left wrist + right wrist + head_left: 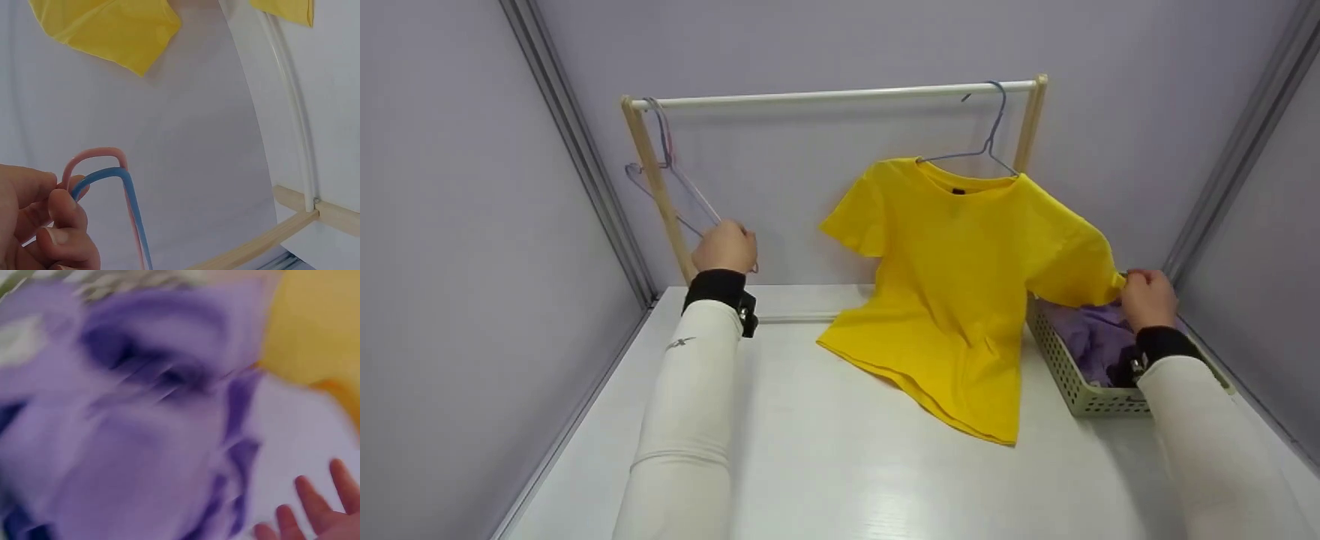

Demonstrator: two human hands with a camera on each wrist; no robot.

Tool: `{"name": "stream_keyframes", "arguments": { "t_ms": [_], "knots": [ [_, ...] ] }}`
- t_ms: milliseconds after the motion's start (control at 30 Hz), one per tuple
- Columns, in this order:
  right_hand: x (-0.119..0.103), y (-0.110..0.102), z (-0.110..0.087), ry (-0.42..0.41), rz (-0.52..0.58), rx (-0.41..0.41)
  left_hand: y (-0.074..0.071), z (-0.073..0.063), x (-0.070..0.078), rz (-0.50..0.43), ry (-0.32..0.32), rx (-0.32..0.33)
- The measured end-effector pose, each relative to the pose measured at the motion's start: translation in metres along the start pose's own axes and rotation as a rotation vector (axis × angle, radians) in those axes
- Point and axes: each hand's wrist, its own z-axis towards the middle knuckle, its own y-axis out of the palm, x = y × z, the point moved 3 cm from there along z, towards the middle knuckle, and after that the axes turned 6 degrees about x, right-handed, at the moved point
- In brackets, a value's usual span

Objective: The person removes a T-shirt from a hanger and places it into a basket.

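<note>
A yellow T-shirt [952,277] hangs tilted from a blue wire hanger [990,142] at the rail's right end. My right hand [1149,298] pinches the edge of its right-side sleeve and holds it out sideways. Stretched fingers of this hand show at the lower right of the blurred right wrist view; the thumb and grip are hidden there. On the left, my left hand [726,247] holds the lower corners of a pink hanger [95,153] and a blue hanger [132,197] between thumb and fingers. Their hooks sit on the rail's left end.
The clothes rack has a white rail [825,96] and wooden posts [1030,124], standing on a white table [810,420]. A green perforated basket [1099,401] with purple clothing [1087,337] stands at the right, below my right hand. Grey panels enclose the sides and back.
</note>
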Motion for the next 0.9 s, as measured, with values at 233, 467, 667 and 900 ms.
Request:
{"name": "stream_keyframes", "arguments": {
  "t_ms": [233, 467, 667, 900],
  "knots": [
    [-0.066, 0.018, -0.007, -0.225, 0.041, 0.044, 0.0, -0.002, 0.003, -0.002, 0.004, 0.017],
    [-0.108, 0.038, -0.023, -0.399, -0.034, 0.035, 0.0, -0.006, 0.029, -0.083, 0.034, 0.18],
    [-0.117, 0.044, -0.033, -0.463, -0.118, 0.054, 0.019, -0.028, 0.059, -0.225, 0.198, 0.255],
    [-0.125, 0.048, -0.041, -0.47, -0.149, 0.136, 0.064, -0.062, 0.073, -0.375, 0.34, 0.186]
  ]
}}
